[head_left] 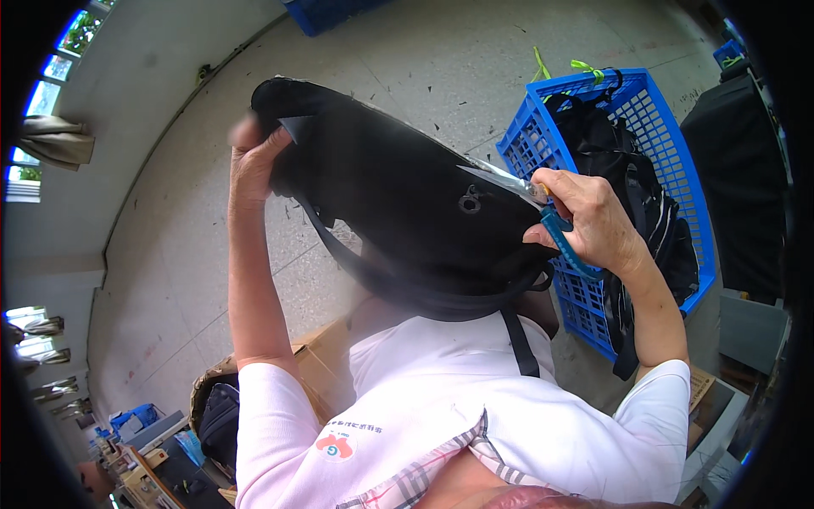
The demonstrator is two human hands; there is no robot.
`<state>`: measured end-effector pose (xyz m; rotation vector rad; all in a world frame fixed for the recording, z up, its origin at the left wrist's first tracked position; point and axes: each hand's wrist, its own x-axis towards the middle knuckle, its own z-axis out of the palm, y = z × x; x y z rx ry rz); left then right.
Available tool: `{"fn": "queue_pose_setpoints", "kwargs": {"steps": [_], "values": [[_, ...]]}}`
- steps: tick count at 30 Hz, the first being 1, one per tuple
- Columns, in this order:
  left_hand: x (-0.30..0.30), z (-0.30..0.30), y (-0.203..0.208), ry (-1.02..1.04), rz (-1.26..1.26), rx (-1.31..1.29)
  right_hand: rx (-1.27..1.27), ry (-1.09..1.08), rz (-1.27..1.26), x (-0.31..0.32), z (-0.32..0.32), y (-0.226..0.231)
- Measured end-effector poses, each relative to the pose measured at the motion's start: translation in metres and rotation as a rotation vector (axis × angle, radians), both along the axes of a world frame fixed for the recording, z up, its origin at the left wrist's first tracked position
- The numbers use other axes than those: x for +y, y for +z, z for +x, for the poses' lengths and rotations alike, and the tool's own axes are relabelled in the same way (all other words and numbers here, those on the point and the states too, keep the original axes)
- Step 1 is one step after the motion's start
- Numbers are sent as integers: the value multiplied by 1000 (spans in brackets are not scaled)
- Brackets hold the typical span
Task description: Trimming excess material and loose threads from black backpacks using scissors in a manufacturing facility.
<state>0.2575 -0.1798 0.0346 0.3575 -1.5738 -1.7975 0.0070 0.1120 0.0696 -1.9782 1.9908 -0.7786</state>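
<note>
A large black fabric bag (381, 195) with a metal ring fitting and dangling straps lies across my lap. My left hand (257, 157) is closed on its far left end, the thumb over the cloth; the fingertips are partly blurred. Scissors (560, 233) with blue handles are gripped in my right hand (593, 216). Their silvery blades point left, along the bag's pale upper edge near its right end, and look parted. Whether cloth lies between the blades I cannot tell.
On the floor to my right stands a blue plastic basket (697, 246) holding black bags (632, 170). A cardboard box (322, 343) with a black bag in it is at lower left. Dark scraps dot the floor (407, 59). Part of another blue container (326, 13) shows at the top.
</note>
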Motion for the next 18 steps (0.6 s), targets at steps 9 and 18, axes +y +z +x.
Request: {"fn": "queue_pose_setpoints", "kwargs": {"steps": [9, 18], "values": [[5, 1, 4, 47, -48, -57, -388, -102, -35, 0, -8, 4], [32, 3, 29, 77, -233, -227, -172, 19, -100, -60, 16, 32]]}}
